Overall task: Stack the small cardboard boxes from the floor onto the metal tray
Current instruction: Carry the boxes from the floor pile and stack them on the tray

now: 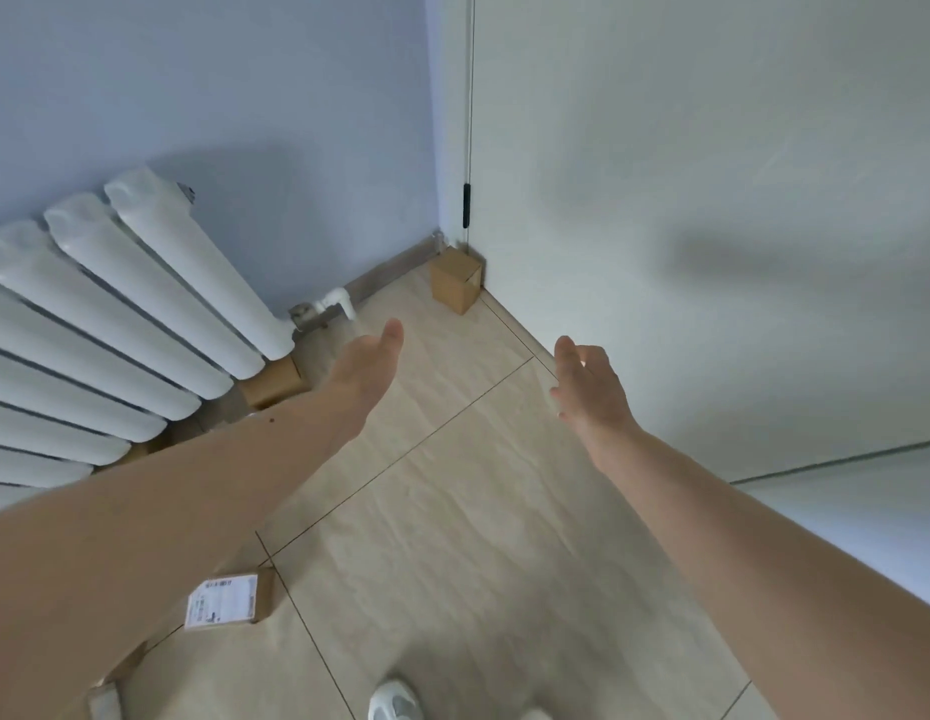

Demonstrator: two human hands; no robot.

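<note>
Hands: your left hand (366,363) and right hand (590,384) reach forward, fingers straight, holding nothing.
Boxes: three plain to see: corner box (455,281), box under the radiator (273,384), labelled box (231,600) beneath your left forearm.
Radiator (114,324): one, white, on the left wall.

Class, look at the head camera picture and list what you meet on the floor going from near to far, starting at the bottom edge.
White shoe → labelled cardboard box → left hand and right hand, both open and empty → plain cardboard box in the corner by the door.
</note>
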